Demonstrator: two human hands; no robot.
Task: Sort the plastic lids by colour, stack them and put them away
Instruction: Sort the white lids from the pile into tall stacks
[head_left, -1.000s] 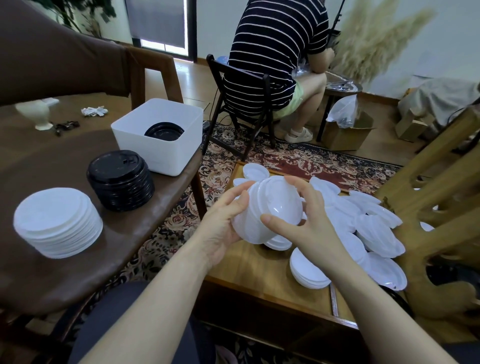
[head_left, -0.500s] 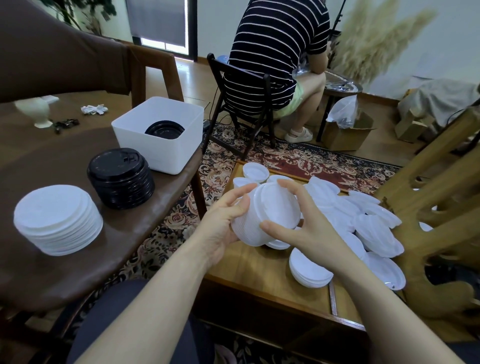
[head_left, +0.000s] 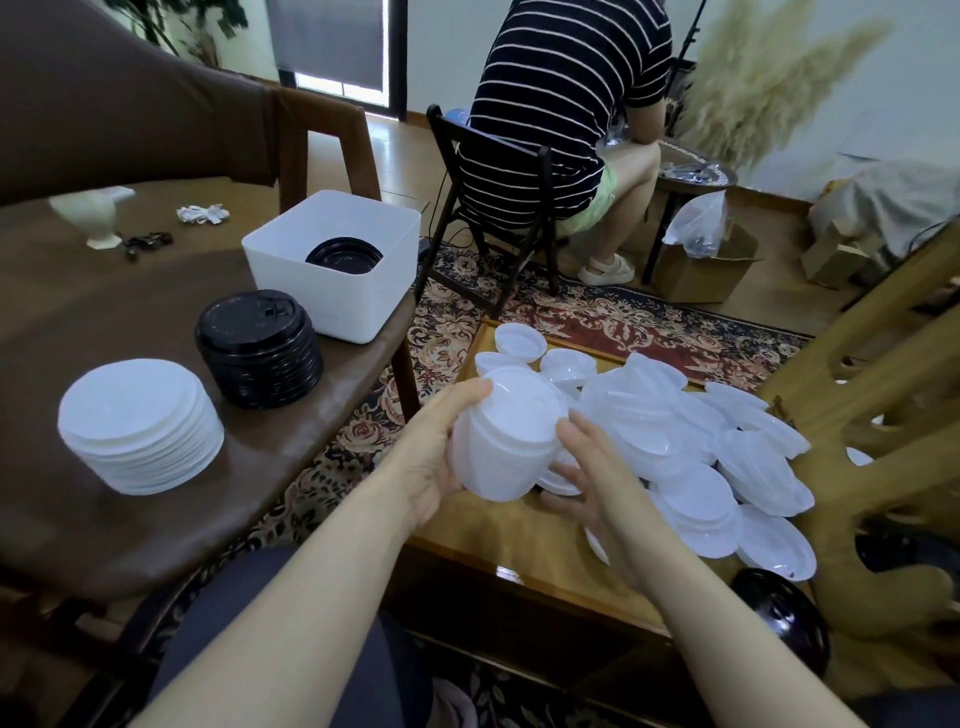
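White plastic lids in a tilted stack (head_left: 501, 447) sit gripped by the left hand (head_left: 434, 457); the right hand (head_left: 592, 478), fingers spread, touches its side above the wooden bench (head_left: 519, 540).

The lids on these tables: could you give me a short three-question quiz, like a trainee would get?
1. True or false: the white bin holds black lids.
2. Which hand grips the held white stack: A left, B right?
3. Fill in: beside the black stack on the brown table stands a ____ stack.

Key: 1 true. 2 A; the left hand grips it, the right hand is open beside it. 3 white.
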